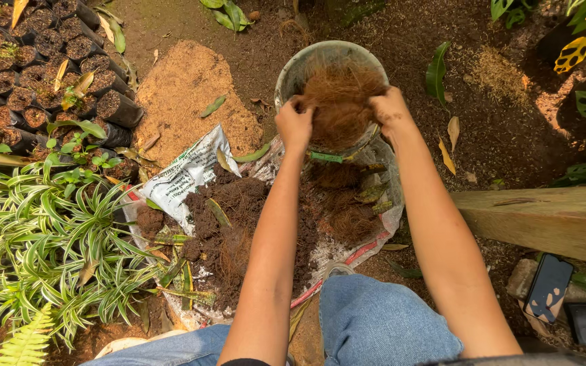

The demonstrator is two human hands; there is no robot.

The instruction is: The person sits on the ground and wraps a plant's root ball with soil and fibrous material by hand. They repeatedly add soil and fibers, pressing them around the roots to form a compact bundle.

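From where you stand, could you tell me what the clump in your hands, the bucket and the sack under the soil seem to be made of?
The clump held by the left hand and right hand looks like coconut husk fibre: reddish-brown, dry, matted hairy strands. The bucket seems to be plastic: a thin, smooth, pale grey-green rim, dulled with dirt. The sack is probably woven plastic: white, printed, creased, slightly shiny.

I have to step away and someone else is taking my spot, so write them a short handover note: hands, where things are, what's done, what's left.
Left hand and right hand: both closed on a clump of brown coconut fibre, held over the pale bucket.
Below the bucket, a white sack lies spread flat on the ground with dark potting mix and more fibre heaped on it.
Done: some fibre is already in the bucket.
Left: most of the mix is still on the sack; the sawdust pile looks untouched.
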